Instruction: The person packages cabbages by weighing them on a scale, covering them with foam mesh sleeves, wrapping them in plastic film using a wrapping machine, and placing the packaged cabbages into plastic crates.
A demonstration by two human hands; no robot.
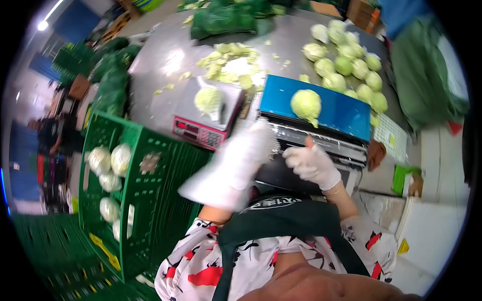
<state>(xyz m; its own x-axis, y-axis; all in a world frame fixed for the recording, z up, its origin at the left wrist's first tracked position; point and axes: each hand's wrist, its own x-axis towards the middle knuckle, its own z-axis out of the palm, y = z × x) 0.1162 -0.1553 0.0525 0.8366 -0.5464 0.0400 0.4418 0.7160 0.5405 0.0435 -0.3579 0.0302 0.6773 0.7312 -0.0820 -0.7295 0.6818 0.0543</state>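
My left hand (253,143), in a white glove, is smeared by motion in front of the wrapping machine. A blurred white shape covers its wrist, and what it holds, if anything, cannot be made out. To its right, my right hand (314,165), also gloved, has loosely bent fingers and a raised thumb, with nothing visible in it. A pale green cabbage (306,104) sits on the machine's blue top (341,113) beyond my hands. Another cabbage (208,100) rests in a white holder on the scale (231,95).
Many cabbages (344,65) lie at the table's back right. Loose leaves (233,62) are piled behind the scale, with green net bags (223,22) farther back. On the left, a green crate (145,200) holds several wrapped cabbages (109,208). A brown object (376,154) is beside the machine.
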